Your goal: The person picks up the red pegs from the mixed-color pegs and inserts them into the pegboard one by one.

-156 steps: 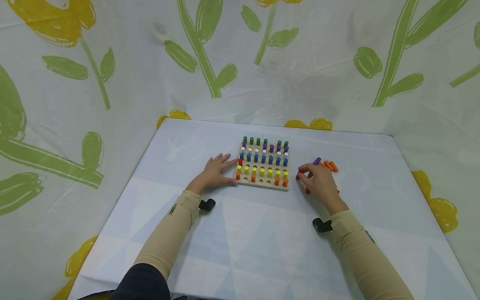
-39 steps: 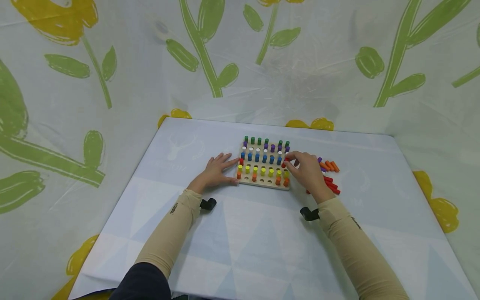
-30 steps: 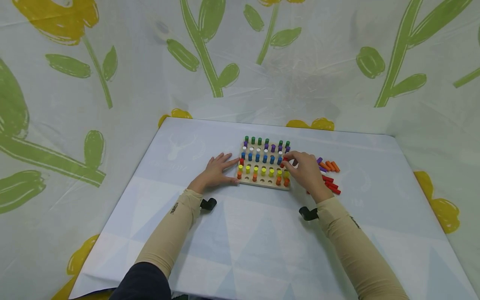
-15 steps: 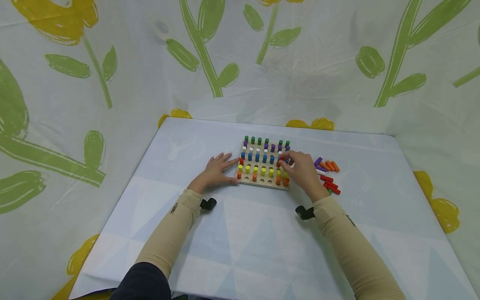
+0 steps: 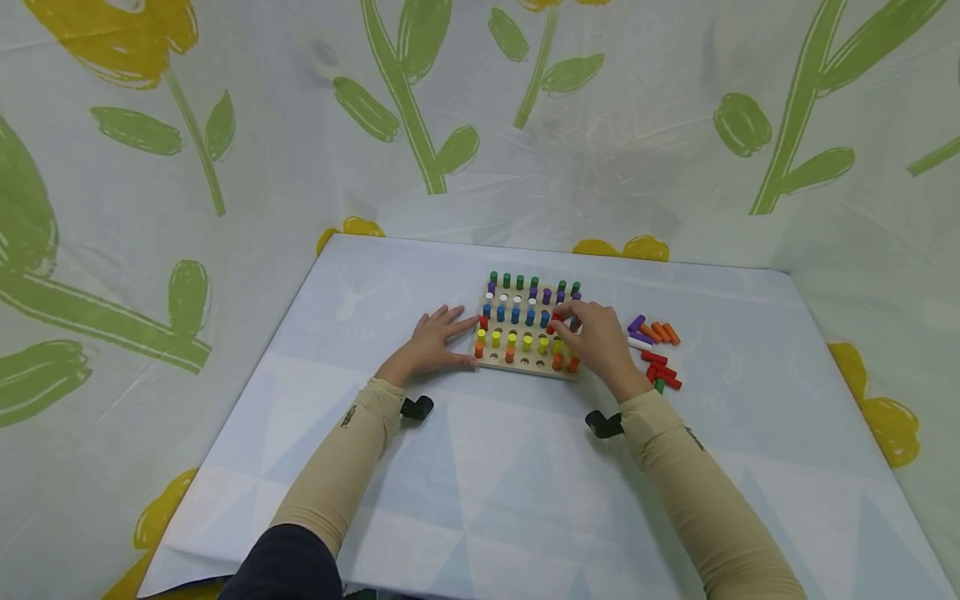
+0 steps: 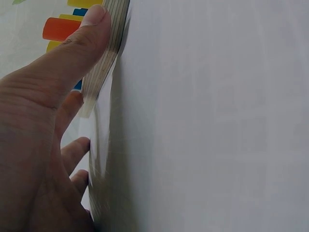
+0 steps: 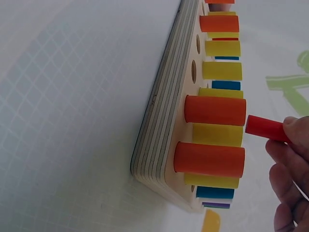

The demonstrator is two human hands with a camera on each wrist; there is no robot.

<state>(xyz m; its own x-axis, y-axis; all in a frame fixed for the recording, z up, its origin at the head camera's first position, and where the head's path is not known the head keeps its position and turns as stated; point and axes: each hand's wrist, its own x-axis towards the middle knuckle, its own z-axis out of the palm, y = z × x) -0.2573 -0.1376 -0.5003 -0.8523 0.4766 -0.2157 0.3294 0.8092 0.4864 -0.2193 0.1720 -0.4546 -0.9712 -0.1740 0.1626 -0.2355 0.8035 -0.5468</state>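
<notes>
The wooden pegboard point(image 5: 525, 370) lies on the table, with green, purple, white, blue, yellow and orange pegs upright in rows. One red peg point(image 5: 483, 323) stands at its left end. My left hand point(image 5: 427, 346) lies spread at the board's left side, index fingertip and thumb at its edge; in the left wrist view the thumb point(image 6: 79, 50) rests on the board's side. Over the right part of the board, my right hand point(image 5: 606, 346) pinches a red peg point(image 7: 264, 127) between thumb and fingers. The right wrist view shows this peg tilted, clear of the board, beyond the orange pegs point(image 7: 215, 110).
Right of the board lie loose red pegs point(image 5: 654, 357), orange pegs point(image 5: 664, 332), purple ones, a white peg point(image 5: 640, 342) and a green peg point(image 5: 659, 385). Black wrist cameras point(image 5: 603, 424) jut inward from both sleeves. A flower-patterned curtain point(image 5: 645, 150) stands behind the table.
From the loose pegs at the right, my right hand has come over the board with a red peg. Over the last second it slides left along the row. The left hand stays put.
</notes>
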